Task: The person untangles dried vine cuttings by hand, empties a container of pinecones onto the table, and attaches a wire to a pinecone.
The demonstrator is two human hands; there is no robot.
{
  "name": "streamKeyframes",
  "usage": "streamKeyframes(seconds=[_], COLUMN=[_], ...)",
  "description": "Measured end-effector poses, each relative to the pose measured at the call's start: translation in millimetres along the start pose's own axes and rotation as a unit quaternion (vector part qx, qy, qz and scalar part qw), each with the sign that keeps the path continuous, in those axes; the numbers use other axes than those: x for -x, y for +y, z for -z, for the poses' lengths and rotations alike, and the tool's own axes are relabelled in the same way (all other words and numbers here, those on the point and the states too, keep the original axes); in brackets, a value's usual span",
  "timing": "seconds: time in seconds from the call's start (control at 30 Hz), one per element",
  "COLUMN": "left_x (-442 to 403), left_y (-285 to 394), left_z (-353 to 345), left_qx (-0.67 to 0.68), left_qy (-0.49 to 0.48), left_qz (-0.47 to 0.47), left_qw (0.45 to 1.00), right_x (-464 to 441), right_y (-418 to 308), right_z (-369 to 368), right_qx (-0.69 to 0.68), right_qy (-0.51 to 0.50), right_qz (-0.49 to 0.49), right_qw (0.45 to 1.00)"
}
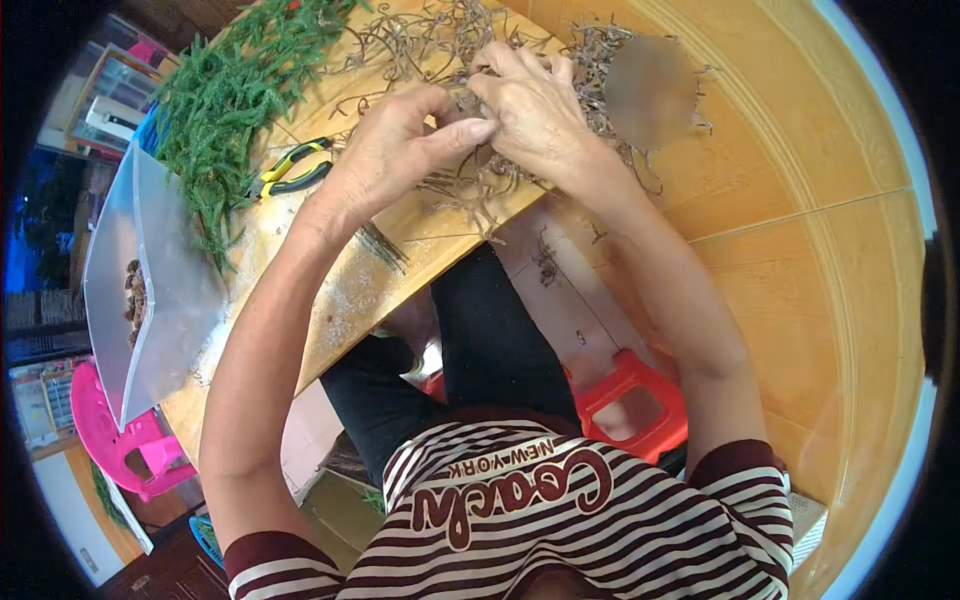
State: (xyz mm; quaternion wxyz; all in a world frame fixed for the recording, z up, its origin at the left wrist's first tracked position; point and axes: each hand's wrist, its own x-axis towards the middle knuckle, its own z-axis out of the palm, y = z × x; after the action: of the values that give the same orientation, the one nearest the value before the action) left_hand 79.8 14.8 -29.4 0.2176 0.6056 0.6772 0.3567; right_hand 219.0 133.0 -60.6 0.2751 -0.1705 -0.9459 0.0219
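Note:
Both hands meet over the wooden table (345, 290), among brown dried twigs (410, 40). My left hand (400, 145) has its thumb and fingers bent together in a pinch; what lies between them is too small to make out. Touching its thumb tip is my right hand (530, 105), whose fingers curl down over the twigs, with their tips hidden. A bundle of thin stems (380, 247) sticks out below my left wrist. Yellow and black pliers (293, 170) lie to the left of that hand.
Green artificial foliage (225, 100) spreads over the table's left side. Beside it stands a translucent plastic bin (130, 290) with brown bits inside. A red stool (640, 400) is under the table edge, and a pink chair (115, 430) is at the far left.

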Motion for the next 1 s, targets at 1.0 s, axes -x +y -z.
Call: streamKeyframes(seconds=[1.0], left_x=[-10], left_y=[20], left_z=[-4], left_qx=[-0.352], left_qy=[-0.048], left_qz=[0.034], left_qw=[0.934], right_x=[-7], right_y=[-3], right_z=[-22], right_qx=[0.06], right_qy=[-0.029], right_qz=[-0.031], right_qw=[0.997])
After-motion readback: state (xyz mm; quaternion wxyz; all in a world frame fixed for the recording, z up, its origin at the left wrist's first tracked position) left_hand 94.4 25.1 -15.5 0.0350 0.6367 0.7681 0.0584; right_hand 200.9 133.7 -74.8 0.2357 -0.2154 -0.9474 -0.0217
